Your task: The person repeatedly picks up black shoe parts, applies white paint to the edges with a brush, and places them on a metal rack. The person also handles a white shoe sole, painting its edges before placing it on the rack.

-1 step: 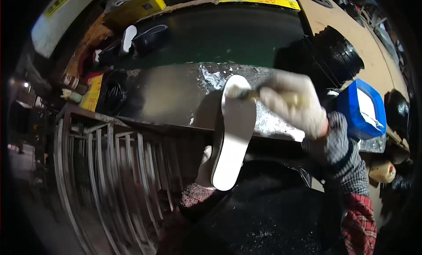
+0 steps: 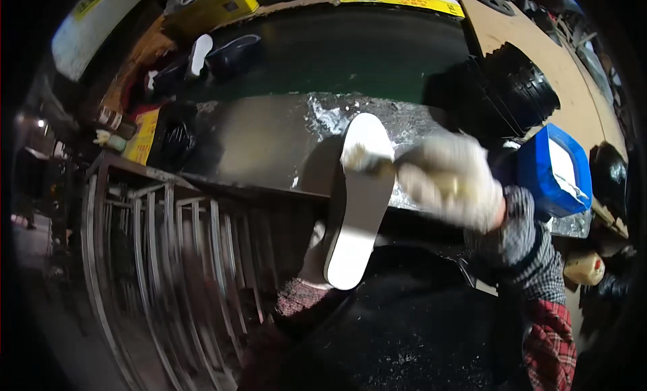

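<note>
A long white shoe sole [image 2: 350, 256] is tilted up in front of me, with a dark edge along its left side. Behind its lower left part, my gloved left hand [image 2: 314, 251] grips it; most of the fingers are hidden. My gloved right hand [image 2: 455, 182], blurred by motion, is closed around the handle of a brush [image 2: 367, 163]. The bristles touch the upper part of the sole, and a shadow falls across its middle.
A metal-topped bench [image 2: 263, 141] smeared with white lies beyond the sole. At the right stands a blue container [image 2: 539, 168] of white stuff, near black ribbed tubs [image 2: 515, 87]. Dark shoes [image 2: 232, 57] lie at the far left; a metal rack [image 2: 155, 229] stands below.
My right hand and the brush have moved a little down the sole toward me. The left hand keeps its hold, almost unmoved.
</note>
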A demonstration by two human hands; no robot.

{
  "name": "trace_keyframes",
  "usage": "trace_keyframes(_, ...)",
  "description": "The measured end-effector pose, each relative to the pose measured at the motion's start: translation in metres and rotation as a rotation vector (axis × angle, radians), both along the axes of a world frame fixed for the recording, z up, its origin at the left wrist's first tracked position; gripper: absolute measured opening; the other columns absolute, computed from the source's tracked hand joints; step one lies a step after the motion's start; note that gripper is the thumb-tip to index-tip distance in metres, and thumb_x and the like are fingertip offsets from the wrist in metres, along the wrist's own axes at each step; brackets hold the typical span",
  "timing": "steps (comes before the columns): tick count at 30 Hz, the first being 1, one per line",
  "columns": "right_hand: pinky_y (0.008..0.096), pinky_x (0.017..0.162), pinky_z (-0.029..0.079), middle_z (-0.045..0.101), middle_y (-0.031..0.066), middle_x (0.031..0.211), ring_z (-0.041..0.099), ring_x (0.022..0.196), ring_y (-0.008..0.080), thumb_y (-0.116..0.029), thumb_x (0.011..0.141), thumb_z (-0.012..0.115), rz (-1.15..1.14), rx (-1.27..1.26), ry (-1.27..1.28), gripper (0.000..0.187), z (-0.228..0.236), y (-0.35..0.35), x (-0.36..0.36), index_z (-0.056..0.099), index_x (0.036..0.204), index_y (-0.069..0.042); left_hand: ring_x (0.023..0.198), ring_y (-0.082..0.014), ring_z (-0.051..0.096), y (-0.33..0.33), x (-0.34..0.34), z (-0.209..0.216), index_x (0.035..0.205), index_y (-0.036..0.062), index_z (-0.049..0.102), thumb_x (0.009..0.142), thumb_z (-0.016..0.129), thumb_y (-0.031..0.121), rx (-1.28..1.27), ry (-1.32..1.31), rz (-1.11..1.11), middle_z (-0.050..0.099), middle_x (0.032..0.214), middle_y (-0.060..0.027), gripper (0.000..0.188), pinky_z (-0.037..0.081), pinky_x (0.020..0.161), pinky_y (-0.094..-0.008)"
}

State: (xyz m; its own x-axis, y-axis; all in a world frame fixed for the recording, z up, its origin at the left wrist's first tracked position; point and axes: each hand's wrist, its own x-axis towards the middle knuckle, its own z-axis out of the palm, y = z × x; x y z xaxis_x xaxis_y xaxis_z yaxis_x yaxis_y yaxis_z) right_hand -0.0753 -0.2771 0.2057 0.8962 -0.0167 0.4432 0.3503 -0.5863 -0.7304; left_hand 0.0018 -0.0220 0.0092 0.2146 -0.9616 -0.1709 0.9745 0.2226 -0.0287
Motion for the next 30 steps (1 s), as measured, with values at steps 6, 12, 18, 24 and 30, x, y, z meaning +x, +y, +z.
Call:
trace_keyframes(6,0.0293,0.066,0.058,0.07,0.0113,0.081,0.069,0.071,0.0173,-0.021,0.095,0.064,0.212,0.231,0.143,0.021,-0.012,0.018,-0.047,0.069,0.098,0.0,0.139,-0.0362,0.043,-0.005,0.003,0.025,0.151,0.0056,0.037,0.104,0.039,0.054,-0.027,0.002,0.06,0.037,0.154,-0.0225,0.067,0.042,0.111,-0.0533)
trace_keyframes(12,0.0286,0.064,0.059,0.072,0.0152,0.095,0.07,0.076,0.0201,-0.025,0.093,0.071,0.34,0.247,0.096,0.031,-0.032,0.026,-0.064,0.069,0.105,0.003,0.075,-0.0396,0.07,-0.018,-0.011,0.068,0.136,0.0098,0.052,0.099,0.034,0.065,0.231,-0.025,0.193,0.066,0.112,-0.0241,0.069,0.06,0.047,-0.0452)
trace_keyframes(18,0.0401,0.086,0.059,0.072,0.0177,0.103,0.072,0.095,0.0257,-0.02,0.089,0.077,0.155,0.43,0.37,0.027,-0.046,-0.005,-0.098,0.07,0.105,0.001,0.118,-0.0461,0.06,-0.01,0.003,0.035,0.148,0.007,0.041,0.101,0.035,0.062,-0.268,0.047,-0.017,0.054,0.138,-0.025,0.073,0.055,0.08,-0.0663)
trace_keyframes(24,0.0358,0.085,0.057,0.072,0.0157,0.104,0.07,0.095,0.0224,-0.02,0.09,0.074,0.141,0.746,0.451,0.032,-0.06,-0.009,-0.058,0.068,0.109,0.005,0.095,-0.0424,0.069,0.02,0.007,0.005,0.146,0.0035,0.043,0.094,0.042,0.072,-0.139,-0.046,-0.069,0.062,0.118,-0.031,0.086,0.062,0.052,-0.0475)
trace_keyframes(30,0.0305,0.073,0.053,0.068,0.013,0.101,0.065,0.082,0.0198,-0.003,0.088,0.069,-0.15,-0.038,0.1,0.035,-0.055,-0.039,-0.032,0.064,0.122,0.002,0.089,-0.0456,0.07,0.024,0.018,0.008,0.146,0.0044,0.043,0.092,0.048,0.07,-0.19,0.071,-0.162,0.064,0.115,-0.0314,0.085,0.061,0.058,-0.0563)
